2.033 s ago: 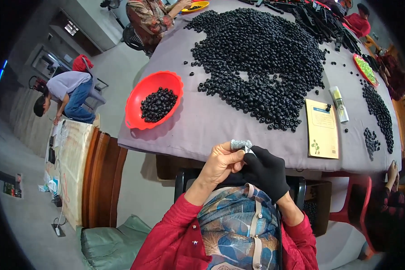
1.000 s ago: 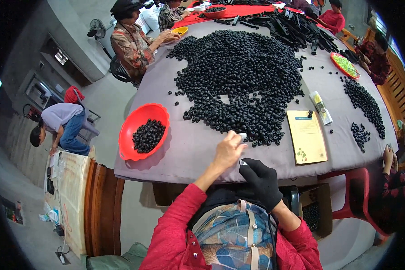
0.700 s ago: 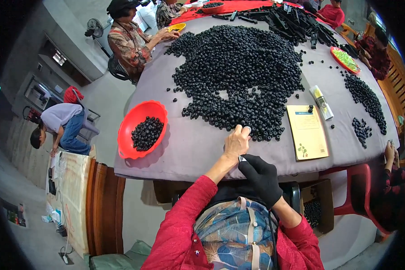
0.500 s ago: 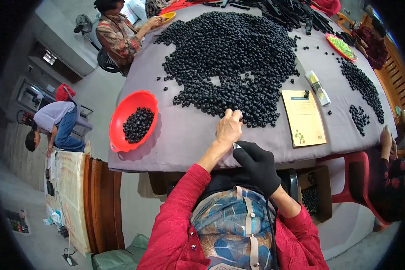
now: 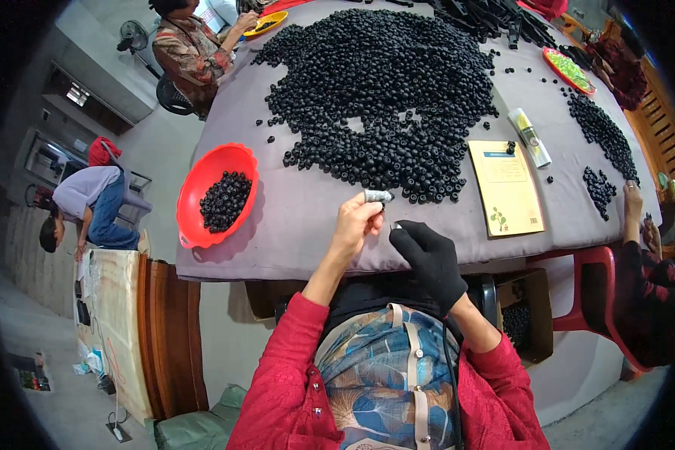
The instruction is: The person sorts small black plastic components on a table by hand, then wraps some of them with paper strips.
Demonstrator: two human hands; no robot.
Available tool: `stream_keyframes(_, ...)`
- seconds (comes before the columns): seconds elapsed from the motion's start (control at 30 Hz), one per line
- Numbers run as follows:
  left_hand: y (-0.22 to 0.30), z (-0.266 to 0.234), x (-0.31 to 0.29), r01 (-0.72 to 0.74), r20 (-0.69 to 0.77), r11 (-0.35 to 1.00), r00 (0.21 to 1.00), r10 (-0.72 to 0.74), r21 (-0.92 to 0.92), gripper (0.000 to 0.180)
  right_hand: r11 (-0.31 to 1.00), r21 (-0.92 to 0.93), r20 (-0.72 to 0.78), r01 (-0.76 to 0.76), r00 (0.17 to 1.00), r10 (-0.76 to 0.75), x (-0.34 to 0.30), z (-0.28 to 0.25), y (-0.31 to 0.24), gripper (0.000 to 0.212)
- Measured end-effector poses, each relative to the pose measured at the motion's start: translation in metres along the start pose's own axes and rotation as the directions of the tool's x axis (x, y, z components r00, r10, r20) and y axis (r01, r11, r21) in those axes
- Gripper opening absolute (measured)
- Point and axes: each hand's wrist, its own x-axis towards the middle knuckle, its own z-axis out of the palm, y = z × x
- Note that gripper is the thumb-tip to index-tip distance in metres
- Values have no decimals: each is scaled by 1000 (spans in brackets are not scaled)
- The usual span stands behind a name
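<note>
Just off the near edge of a large pile of small round black pieces (image 5: 382,90), my left hand (image 5: 356,225) is closed over the table. Its index finger has a grey wrap around it, and a dark speck shows at the fingertip. Whatever the fingers hold is too small to make out. My right hand (image 5: 429,262), in a black glove, is closed near the table's front edge. A short metal tip, like a small blade (image 5: 397,226), pokes out between its thumb and fingers. To the left stands a red scalloped bowl (image 5: 190,217) partly filled with black pieces.
Right of the pile lie a yellow booklet (image 5: 507,191) and a white-and-yellow tube-like pack (image 5: 529,138). Smaller heaps of black pieces (image 5: 606,135) sit farther right. Co-workers sit at the far left, beside a yellow bowl (image 5: 265,24), and at the right, near a red plastic chair (image 5: 577,292).
My left hand has drawn back from the pile's edge, toward me and to the left. The gloved right hand has barely moved. At the right, a co-worker's hand has reached up to the small heap.
</note>
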Motion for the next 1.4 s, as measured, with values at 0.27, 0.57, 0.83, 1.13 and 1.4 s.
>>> stream_keyframes(0.27,22,35,-67,92,124,923,991,-49,-374,15,953,233,-96,-193,971,220,7,6,-4,30)
stream_keyframes(0.57,31,36,-85,14,158,951,987,37,-309,21,899,332,67,-286,958,280,2,6,-9,34)
stream_keyframes(0.83,34,35,-99,-90,55,947,992,112,-309,22,866,-272,44,419,905,-424,-2,8,1,44)
stream_keyframes(1.13,39,39,-110,-23,69,938,996,50,-347,22,923,282,81,-261,965,248,-1,4,-23,35)
stream_keyframes(1.4,41,39,-112,-7,84,969,996,29,-249,21,942,268,9,-203,978,208,-5,5,-24,38)
